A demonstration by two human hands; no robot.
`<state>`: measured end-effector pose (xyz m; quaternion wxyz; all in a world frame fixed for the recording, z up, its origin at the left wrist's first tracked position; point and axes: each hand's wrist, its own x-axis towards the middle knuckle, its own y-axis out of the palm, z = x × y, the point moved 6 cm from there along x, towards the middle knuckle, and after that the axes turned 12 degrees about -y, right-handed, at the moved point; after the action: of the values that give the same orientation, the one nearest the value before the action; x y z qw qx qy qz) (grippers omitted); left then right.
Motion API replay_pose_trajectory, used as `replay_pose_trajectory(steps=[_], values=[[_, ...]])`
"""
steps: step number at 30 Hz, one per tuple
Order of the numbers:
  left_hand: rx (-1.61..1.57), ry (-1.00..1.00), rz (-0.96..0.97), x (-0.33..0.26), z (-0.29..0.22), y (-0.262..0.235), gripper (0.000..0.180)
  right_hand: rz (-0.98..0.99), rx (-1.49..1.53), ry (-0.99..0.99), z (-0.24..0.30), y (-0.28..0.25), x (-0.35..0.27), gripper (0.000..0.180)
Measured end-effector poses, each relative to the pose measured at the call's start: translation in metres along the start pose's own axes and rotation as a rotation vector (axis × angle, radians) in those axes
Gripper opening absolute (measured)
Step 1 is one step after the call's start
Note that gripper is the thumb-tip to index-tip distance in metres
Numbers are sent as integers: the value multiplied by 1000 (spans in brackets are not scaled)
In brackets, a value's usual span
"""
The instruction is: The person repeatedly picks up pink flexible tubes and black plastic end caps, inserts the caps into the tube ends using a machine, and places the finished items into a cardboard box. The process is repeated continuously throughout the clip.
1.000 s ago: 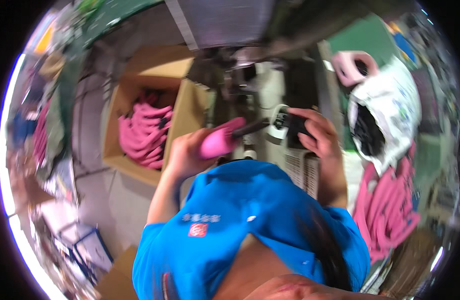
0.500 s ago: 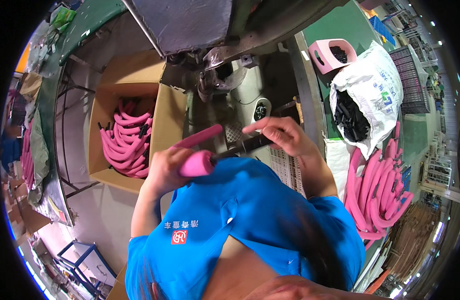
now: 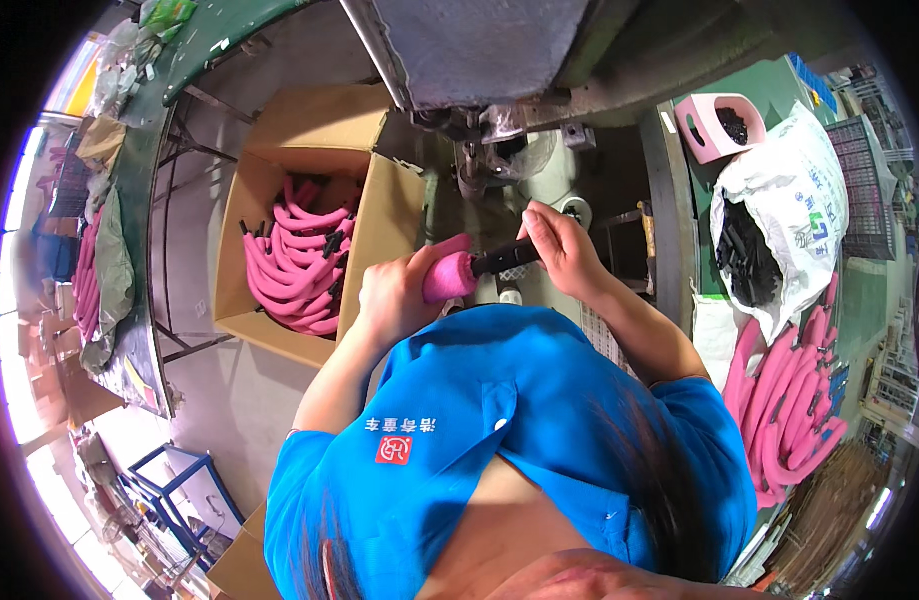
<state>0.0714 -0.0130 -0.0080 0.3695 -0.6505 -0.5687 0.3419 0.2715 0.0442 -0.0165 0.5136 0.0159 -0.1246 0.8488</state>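
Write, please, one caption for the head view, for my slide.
Left hand grips a pink tube while the right hand holds a black piece at its end.

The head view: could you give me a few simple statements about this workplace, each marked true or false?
1. The left hand holds a pink tube. True.
2. The right hand is empty. False: it grips a black part.
3. Pink tubes lie in the cardboard box. True.
4. The white bag shows pink tubes in its mouth. False: black pieces show there.
5. The person wears a blue shirt. True.
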Motion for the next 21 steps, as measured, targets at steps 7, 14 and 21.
replay_pose_trajectory(steps=[7,14,21], values=[[-22,-60,-1,54,26,0,49,-179,-117,-3,-43,-15,59,37],[-24,-108,-49,98,39,-20,48,-141,-1120,-465,-70,-24,120,32],[-185,-130,33,101,56,4,47,-160,-452,-55,-79,-27,132,28]])
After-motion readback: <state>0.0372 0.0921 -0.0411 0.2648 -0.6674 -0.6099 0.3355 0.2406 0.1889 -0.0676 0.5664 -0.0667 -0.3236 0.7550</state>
